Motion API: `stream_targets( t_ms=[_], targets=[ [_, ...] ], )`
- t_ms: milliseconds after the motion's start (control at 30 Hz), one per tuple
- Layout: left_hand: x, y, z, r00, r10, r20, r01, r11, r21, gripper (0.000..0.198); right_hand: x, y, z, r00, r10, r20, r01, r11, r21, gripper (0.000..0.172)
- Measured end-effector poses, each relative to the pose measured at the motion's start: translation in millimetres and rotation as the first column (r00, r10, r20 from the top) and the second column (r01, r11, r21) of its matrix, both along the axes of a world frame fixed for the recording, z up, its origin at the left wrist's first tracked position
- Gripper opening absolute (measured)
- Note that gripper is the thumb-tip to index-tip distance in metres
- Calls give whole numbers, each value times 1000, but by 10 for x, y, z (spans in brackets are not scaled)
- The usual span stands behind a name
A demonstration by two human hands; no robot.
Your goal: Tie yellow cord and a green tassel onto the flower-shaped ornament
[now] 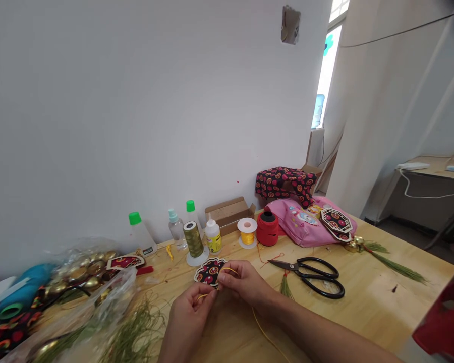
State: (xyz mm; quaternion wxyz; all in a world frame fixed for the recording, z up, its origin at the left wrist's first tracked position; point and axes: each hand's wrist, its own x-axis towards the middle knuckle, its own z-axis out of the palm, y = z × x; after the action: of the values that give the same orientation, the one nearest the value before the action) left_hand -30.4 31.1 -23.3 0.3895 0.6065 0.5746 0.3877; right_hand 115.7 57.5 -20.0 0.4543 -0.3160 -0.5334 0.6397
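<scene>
A yellow cord (264, 330) runs between my hands at the middle of the wooden table and trails toward the front edge. My left hand (192, 310) is closed in a pinch on one part of it. With thumb and finger pressed together, my right hand (244, 281) grips the cord a little higher, where a small loop shows. Just behind the fingertips lies a dark, flower-patterned pendant (209, 272) with a pale scalloped edge, partly covered by my hands. Whether the cord is joined to the pendant cannot be seen.
Black-handled scissors (318, 275) lie at right beside a green tassel (286, 287). Behind stand an olive thread spool (193, 239), a glue bottle (213, 236), a yellow cord spool (247, 233) and a red thread cone (267, 229). Loose green threads (136, 327) and gold bells (93, 272) crowd the left.
</scene>
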Motion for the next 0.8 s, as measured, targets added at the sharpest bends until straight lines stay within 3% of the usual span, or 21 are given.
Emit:
stream_targets(
  t_ms=[100, 200, 500, 800],
  targets=[
    [-2, -6, 10, 997, -74, 27, 71, 994, 84, 19, 3, -3, 20, 999, 20, -31, -21, 999, -25, 29],
    [20, -18, 3, 993, -110, 45, 106, 991, 79, 19, -3, -18, 50, 997, 25, -75, -27, 999, -34, 28],
    [18, 10, -4, 976, -46, 215, 22, 994, 112, 19, -4, -46, 113, 988, -54, -144, 37, 992, -121, 30],
    [-37, -2, -13, 992, -50, 118, 33, 989, 142, 17, -22, -63, 94, 988, -22, -155, 3, 993, -120, 26]
  ],
)
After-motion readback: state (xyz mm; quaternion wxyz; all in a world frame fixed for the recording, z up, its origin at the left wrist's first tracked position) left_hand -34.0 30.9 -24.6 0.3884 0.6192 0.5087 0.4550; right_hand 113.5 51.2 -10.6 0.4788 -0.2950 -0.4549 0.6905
